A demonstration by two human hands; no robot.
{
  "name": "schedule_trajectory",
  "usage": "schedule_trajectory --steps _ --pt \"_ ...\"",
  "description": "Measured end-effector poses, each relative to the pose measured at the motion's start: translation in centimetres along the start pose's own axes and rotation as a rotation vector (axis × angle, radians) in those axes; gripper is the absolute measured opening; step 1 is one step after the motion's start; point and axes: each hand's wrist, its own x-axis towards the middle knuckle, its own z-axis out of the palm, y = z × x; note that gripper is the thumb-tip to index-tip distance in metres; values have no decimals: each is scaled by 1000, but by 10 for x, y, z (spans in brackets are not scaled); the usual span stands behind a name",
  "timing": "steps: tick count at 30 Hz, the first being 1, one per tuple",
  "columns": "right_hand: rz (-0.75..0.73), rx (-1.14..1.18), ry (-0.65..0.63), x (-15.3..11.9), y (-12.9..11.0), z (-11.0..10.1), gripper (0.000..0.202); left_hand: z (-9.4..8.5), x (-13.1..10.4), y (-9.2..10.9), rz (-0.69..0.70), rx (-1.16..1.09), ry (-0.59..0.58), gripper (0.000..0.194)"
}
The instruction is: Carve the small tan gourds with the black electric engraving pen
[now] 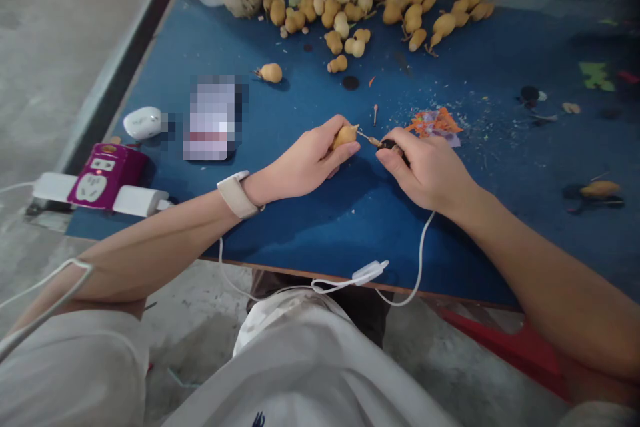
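Observation:
My left hand [320, 157] is closed round a small tan gourd [345, 138], whose pointed end sticks out toward the right. In my right hand [433, 167] is a corded tool [387, 145] with a dark grip and a thin metal tip. That tip reaches left to the gourd's pointed end; whether it touches cannot be made out. A white cord [424, 243] runs down from below my right hand to an inline switch [370, 272] at the table's front edge. My fingers hide most of the tool's body.
Many small gourds [330, 10] lie along the back of the blue table [300, 227]. A lone gourd [271, 73], a blurred-out phone-like object [210, 118], a white mouse [143, 123] and a purple power adapter [103, 177] are at left. Orange scraps [435, 123] lie beyond my right hand.

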Motion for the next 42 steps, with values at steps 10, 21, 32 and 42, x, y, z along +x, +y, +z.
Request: schedule_trajectory --steps 10,21,32,42 --pt "-3 -7 -2 0 -1 -1 43 0 1 -3 15 44 -2 24" --pt "-5 -15 -2 1 -1 -1 44 1 1 -4 5 59 9 25" --pt "5 -9 -16 1 -4 -3 35 1 0 -6 -2 46 18 24" --pt "7 -33 -33 0 -5 -6 33 1 0 1 -3 55 47 18"
